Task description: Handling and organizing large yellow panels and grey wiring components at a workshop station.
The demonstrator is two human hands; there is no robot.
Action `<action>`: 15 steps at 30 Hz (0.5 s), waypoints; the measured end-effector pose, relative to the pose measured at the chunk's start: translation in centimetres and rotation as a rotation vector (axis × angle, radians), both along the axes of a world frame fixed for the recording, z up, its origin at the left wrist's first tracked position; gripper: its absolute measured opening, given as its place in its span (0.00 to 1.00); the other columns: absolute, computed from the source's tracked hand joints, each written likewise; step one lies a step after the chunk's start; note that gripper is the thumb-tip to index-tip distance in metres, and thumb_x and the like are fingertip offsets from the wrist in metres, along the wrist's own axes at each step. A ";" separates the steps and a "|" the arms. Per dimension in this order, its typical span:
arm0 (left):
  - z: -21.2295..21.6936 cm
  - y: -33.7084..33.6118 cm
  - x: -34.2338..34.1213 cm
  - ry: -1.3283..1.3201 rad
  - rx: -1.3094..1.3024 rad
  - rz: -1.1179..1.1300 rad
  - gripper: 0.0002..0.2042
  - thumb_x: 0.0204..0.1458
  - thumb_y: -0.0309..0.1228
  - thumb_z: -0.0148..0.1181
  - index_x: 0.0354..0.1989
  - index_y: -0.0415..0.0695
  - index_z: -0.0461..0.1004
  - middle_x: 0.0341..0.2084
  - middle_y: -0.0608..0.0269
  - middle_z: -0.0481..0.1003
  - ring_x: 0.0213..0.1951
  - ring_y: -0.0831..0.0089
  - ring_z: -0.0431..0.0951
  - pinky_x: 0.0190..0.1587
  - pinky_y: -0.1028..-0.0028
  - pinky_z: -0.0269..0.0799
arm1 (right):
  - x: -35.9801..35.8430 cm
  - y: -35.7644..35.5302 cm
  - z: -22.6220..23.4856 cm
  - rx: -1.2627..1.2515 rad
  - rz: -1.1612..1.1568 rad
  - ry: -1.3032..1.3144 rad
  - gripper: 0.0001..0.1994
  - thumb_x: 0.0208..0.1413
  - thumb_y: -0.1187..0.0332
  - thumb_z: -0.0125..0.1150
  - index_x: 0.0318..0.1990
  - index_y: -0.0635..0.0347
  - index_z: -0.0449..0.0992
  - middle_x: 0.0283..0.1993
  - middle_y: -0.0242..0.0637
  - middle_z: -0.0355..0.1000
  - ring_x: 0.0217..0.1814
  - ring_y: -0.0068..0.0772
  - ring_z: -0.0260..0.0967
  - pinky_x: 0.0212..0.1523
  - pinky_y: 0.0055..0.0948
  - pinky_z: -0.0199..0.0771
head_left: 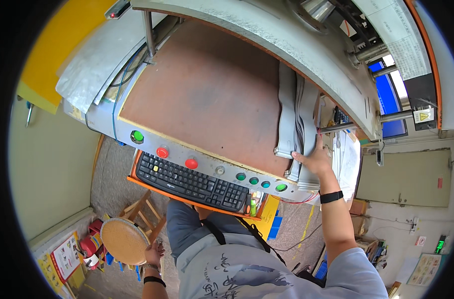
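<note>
At the right edge of the brown table (207, 94), the right hand (314, 160) lies on a stack of grey strips (296, 119), fingers spread flat over their near ends, its grip open and pressing, not pinching. The strips look thin, soft and floppy, best taken flat by those near ends. Down at the left, the left hand (154, 253) touches a round stool (124, 241); I cannot tell its grip.

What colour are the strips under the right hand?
Grey strips under the right hand, seen in the head view.
</note>
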State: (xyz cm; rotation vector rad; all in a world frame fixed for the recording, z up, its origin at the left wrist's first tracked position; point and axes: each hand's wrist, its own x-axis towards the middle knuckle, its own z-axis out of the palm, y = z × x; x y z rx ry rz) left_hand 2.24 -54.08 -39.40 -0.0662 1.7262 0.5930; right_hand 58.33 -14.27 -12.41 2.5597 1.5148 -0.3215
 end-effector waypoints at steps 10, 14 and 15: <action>1.4 2.8 0.0 0.069 -0.002 -0.014 0.14 0.65 0.44 0.55 0.36 0.44 0.73 0.24 0.63 0.77 0.23 0.72 0.77 0.24 0.73 0.69 | 5.0 0.4 3.2 0.039 0.121 0.357 0.55 0.40 0.53 0.77 0.73 0.70 0.52 0.65 0.65 0.66 0.71 0.57 0.64 0.70 0.37 0.62; 1.5 3.7 -0.1 0.079 0.060 0.007 0.13 0.65 0.42 0.55 0.38 0.44 0.73 0.24 0.63 0.77 0.22 0.73 0.76 0.24 0.73 0.68 | 5.5 1.3 5.3 -0.035 0.054 0.516 0.53 0.44 0.50 0.74 0.73 0.70 0.54 0.65 0.64 0.68 0.70 0.54 0.65 0.70 0.36 0.62; 0.9 3.4 -0.5 0.022 0.074 0.035 0.14 0.65 0.42 0.55 0.39 0.43 0.73 0.25 0.63 0.77 0.22 0.73 0.76 0.24 0.73 0.69 | 5.1 1.5 4.9 -0.032 0.051 0.517 0.53 0.44 0.50 0.74 0.73 0.70 0.54 0.65 0.64 0.68 0.70 0.54 0.65 0.70 0.36 0.62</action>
